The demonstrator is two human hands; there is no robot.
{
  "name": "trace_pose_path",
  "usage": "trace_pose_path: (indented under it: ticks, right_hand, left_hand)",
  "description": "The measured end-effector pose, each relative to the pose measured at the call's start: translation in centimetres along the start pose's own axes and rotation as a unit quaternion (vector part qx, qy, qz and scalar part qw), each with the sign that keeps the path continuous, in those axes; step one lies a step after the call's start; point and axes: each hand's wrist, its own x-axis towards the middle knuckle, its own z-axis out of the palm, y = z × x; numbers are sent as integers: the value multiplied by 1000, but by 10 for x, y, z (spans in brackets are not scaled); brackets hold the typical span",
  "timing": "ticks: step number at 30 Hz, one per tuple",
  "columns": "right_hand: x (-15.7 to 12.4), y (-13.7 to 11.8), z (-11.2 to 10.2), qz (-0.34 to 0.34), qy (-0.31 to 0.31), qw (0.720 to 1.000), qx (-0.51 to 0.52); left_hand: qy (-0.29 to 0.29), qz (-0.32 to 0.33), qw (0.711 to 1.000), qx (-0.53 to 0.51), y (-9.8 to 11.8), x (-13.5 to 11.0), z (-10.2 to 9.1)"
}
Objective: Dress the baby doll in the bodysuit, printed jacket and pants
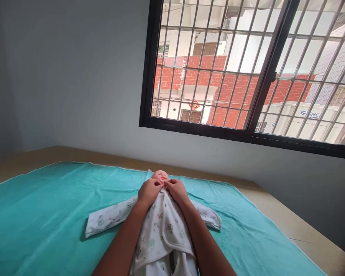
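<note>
A baby doll [160, 176] lies on its back on a teal towel [51, 214], head toward the wall. It wears a white printed baby garment [161, 230] with sleeves spread to both sides. My left hand [148, 191] and my right hand [176, 190] meet at the garment's neckline just below the doll's chin. Both hands have their fingers closed in a pinch on the garment's collar edges. My forearms run up from the bottom edge along the doll's body and hide part of it.
The teal towel covers a tan bed surface [276, 207] set against a grey wall [74, 76]. A black-framed barred window [247, 69] fills the upper right, with a red brick building outside. The bed's right edge runs diagonally at lower right.
</note>
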Motion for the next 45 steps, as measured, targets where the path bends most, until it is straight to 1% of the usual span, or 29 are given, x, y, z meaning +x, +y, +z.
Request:
trace_pose_path:
  ticks: [4,11,14,19,24,28,32,35,40,45]
  right_hand:
    - [-1,-2,-1,-12,-5,999,-51]
    - [-7,-11,-9,-9,-68,994,-86]
    - [-8,-12,-10,-7,-72,993,-98]
    - [-6,-14,-8,5,-70,990,-121]
    - [-8,-18,-10,17,-70,988,-133]
    - [-10,-18,-11,21,-79,988,-129]
    - [-9,-15,-9,15,-86,989,-119]
    - [-7,-12,-6,17,-76,991,-106]
    - [-4,-7,-4,46,-49,996,-63]
    - [-4,-3,-7,73,-62,995,-8]
  left_hand:
    - [1,-23,1000,8,-7,5,3]
    - [2,-42,999,24,-7,5,3]
    - [-4,-33,999,25,-6,4,2]
    - [-43,7,999,-3,-5,3,-4]
    - [-37,16,999,3,-2,2,-6]
    - [-39,34,999,14,0,3,-4]
    - [-37,36,999,18,0,2,-3]
    - [-39,34,998,19,-1,2,-3]
    - [-24,19,999,32,1,2,0]
    - [-6,4,999,40,3,2,3]
